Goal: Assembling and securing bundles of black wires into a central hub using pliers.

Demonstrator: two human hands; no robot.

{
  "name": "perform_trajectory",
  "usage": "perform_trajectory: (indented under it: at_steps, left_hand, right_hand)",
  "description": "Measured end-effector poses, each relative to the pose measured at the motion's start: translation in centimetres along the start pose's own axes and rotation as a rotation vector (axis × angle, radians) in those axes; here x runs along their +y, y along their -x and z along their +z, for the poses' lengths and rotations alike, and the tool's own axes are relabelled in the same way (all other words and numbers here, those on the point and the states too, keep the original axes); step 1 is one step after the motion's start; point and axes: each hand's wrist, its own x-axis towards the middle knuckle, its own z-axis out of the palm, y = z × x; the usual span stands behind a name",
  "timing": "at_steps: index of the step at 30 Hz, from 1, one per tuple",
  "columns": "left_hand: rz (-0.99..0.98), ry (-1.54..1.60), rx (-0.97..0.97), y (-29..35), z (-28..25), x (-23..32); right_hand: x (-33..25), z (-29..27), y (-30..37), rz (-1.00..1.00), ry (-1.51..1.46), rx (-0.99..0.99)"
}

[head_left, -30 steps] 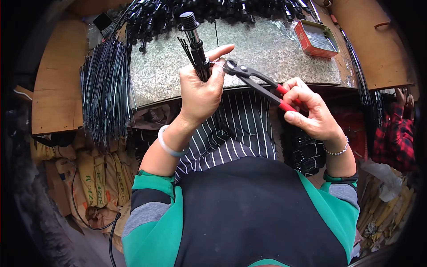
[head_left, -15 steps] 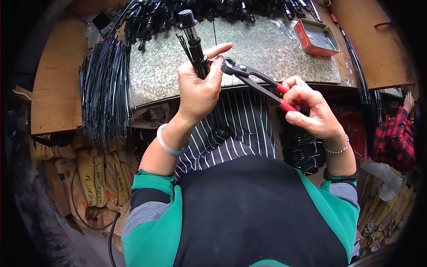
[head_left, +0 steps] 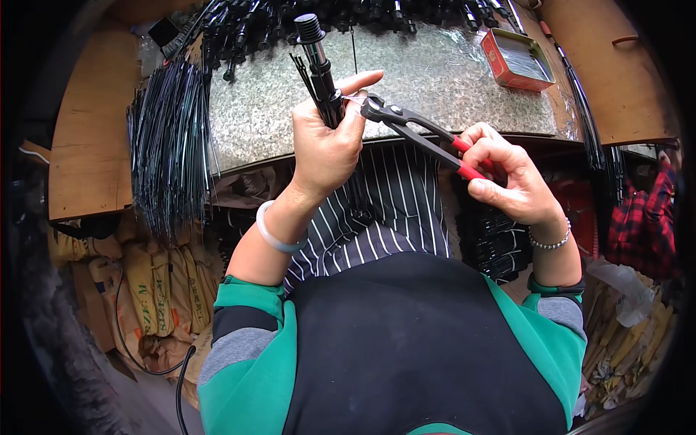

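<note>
My left hand (head_left: pixel 328 148) is wrapped round a black umbrella frame (head_left: pixel 317 61), held upright with its ridged black end on top and thin ribs beside the shaft. Its index finger points out to the right. A thin pale wire (head_left: pixel 351 98) runs from the frame at my thumb to the jaws of black end-cutting pincers (head_left: pixel 424 133). Those pincers have red grips, and my right hand (head_left: pixel 511 177) is closed on them. Whether the jaws bite the wire is too small to tell.
Behind my hands lies a speckled stone worktop (head_left: pixel 435 94). A red tin (head_left: pixel 518 61) of thin wires stands at its right. Black ribs (head_left: pixel 170 145) hang in a bundle at the left, and umbrella frames (head_left: pixel 275 29) are heaped along the back. A person in a checked sleeve (head_left: pixel 645 225) is at far right.
Both hands, with the frame and the pincers, have shifted very slightly to the right. The person's checked sleeve at the far right has moved.
</note>
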Motion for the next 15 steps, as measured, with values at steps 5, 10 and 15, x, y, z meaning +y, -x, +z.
perform_trajectory:
  at_steps: [5, 10, 15]
  left_hand:
    - [-0.046, 0.061, 0.065, 0.06, 0.28, 0.26]
    - [-0.019, 0.017, 0.039, -0.08, 0.09, 0.17]
    - [0.015, -0.035, 0.008, 0.10, 0.32, -0.09]
  right_hand:
    - [0.25, 0.01, -0.02, -0.014, -0.052, -0.023]
    - [0.67, -0.11, 0.07, -0.018, -0.104, -0.043]
    - [0.91, -0.16, 0.01, -0.026, -0.102, -0.063]
